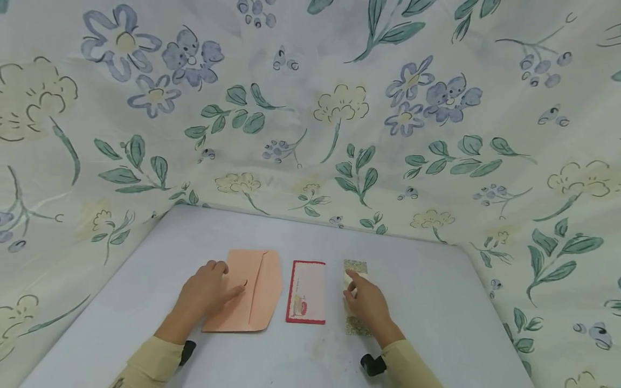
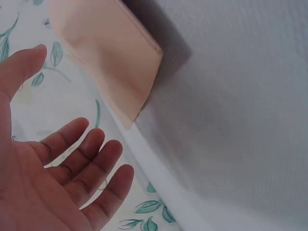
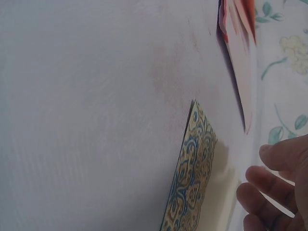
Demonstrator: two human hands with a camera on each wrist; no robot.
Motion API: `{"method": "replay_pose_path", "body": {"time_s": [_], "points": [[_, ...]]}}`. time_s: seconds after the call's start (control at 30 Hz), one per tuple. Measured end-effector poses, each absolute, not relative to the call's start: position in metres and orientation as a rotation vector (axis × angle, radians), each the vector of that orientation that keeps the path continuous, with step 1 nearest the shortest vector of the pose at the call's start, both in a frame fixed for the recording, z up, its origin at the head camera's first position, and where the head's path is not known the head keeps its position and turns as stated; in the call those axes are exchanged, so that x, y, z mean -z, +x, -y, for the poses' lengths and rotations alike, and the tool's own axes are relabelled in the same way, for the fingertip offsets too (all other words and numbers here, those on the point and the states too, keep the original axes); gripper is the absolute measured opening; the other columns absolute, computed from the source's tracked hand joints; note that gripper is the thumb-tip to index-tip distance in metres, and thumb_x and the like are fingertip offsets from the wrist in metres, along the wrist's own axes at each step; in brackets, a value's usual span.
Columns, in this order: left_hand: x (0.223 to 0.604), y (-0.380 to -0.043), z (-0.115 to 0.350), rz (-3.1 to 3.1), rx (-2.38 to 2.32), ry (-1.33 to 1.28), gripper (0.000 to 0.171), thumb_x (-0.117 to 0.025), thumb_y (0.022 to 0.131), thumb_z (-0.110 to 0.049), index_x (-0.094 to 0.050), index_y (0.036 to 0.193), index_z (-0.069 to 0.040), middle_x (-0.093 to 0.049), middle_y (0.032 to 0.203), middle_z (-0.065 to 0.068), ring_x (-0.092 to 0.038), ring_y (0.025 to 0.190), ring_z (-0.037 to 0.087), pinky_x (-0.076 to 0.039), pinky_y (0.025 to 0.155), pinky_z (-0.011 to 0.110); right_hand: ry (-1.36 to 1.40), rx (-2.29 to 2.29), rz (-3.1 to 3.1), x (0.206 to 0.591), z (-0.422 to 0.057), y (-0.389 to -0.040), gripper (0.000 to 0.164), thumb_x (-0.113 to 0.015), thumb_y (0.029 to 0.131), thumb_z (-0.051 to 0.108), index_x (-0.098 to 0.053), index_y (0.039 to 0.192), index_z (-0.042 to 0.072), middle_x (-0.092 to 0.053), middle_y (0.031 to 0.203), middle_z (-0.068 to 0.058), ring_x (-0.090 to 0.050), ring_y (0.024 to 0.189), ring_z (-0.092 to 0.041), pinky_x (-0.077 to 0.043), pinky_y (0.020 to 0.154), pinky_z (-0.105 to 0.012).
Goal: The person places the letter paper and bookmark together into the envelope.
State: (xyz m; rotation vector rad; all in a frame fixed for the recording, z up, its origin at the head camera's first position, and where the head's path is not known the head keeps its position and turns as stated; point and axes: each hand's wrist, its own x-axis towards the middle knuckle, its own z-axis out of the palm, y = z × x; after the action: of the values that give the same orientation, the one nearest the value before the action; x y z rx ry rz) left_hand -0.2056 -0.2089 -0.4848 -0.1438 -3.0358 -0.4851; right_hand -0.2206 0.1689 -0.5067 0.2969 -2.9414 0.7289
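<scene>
A peach envelope (image 1: 267,293) lies at the left of the table, its flap side toward the middle. My left hand (image 1: 204,293) hovers over its left part, fingers loosely spread; the left wrist view shows the palm and fingers apart from the envelope (image 2: 113,53). In the middle lies a pale envelope (image 1: 312,285) with a red border and a small printed picture. A narrow gold-patterned envelope (image 1: 358,326) with a cream middle band lies at the right. My right hand (image 1: 372,307) is above it, fingers loosely bent, with nothing between them in the right wrist view.
All three paper pieces lie in a row on a white table (image 1: 233,221). A floral cloth (image 1: 301,124) hangs behind and at both sides of it. Black wrist straps (image 1: 372,365) show at the sleeves.
</scene>
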Motion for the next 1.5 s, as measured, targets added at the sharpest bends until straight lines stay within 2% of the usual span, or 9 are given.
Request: {"method": "replay_pose_path", "body": {"time_s": [0.13,0.3,0.83,1.17,1.37,1.5], "points": [[0.489,-0.207,0.204,3.022,0.44,-0.15,0.068,-0.075,0.087,-0.05,-0.059,0.118,0.008,-0.059,0.109,0.025,-0.061,0.093,0.039,-0.054,0.076,0.053,0.299,-0.722,2.952,0.503,-0.163,-0.218,0.053,-0.074,0.093,0.015,-0.057,0.143,0.009,-0.067,0.09,0.005,-0.051,0.065,-0.006,-0.043,0.059,-0.026],[0.491,-0.206,0.199,3.024,0.404,-0.149,0.076,-0.074,0.088,-0.05,-0.055,0.129,0.011,-0.056,0.125,0.032,-0.058,0.111,0.047,-0.052,0.086,0.058,0.293,-0.706,2.961,0.503,-0.158,-0.219,0.055,-0.075,0.093,0.016,-0.056,0.144,0.01,-0.068,0.091,0.004,-0.051,0.065,-0.006,-0.044,0.06,-0.026],[0.493,-0.205,0.185,3.057,0.503,-0.209,0.077,-0.077,0.086,-0.045,-0.053,0.134,0.01,-0.053,0.136,0.03,-0.053,0.123,0.047,-0.047,0.098,0.059,0.261,-0.694,3.007,0.506,-0.146,-0.223,0.059,-0.075,0.093,0.02,-0.054,0.148,0.015,-0.065,0.092,0.005,-0.051,0.068,-0.008,-0.045,0.063,-0.025],[0.499,-0.205,0.179,3.059,0.556,-0.248,0.081,-0.078,0.085,-0.046,-0.049,0.138,0.009,-0.04,0.149,0.038,-0.04,0.138,0.051,-0.047,0.096,0.064,0.27,-0.719,3.005,0.507,-0.137,-0.224,0.059,-0.076,0.093,0.021,-0.054,0.148,0.016,-0.064,0.093,0.006,-0.052,0.071,-0.009,-0.045,0.062,-0.023],[0.495,-0.203,0.175,3.097,0.566,-0.219,0.077,-0.077,0.086,-0.045,-0.05,0.135,0.008,-0.033,0.15,0.044,-0.041,0.134,0.058,-0.05,0.088,0.066,0.284,-0.747,3.005,0.504,-0.131,-0.223,0.059,-0.076,0.093,0.021,-0.055,0.147,0.016,-0.065,0.094,0.005,-0.052,0.071,-0.009,-0.046,0.063,-0.023],[0.495,-0.203,0.174,3.113,0.555,-0.215,0.073,-0.077,0.088,-0.042,-0.051,0.133,0.008,-0.033,0.148,0.046,-0.045,0.128,0.062,-0.05,0.086,0.066,0.297,-0.748,3.014,0.504,-0.126,-0.223,0.059,-0.076,0.093,0.021,-0.054,0.148,0.017,-0.065,0.095,0.005,-0.052,0.072,-0.009,-0.047,0.063,-0.022]]}}
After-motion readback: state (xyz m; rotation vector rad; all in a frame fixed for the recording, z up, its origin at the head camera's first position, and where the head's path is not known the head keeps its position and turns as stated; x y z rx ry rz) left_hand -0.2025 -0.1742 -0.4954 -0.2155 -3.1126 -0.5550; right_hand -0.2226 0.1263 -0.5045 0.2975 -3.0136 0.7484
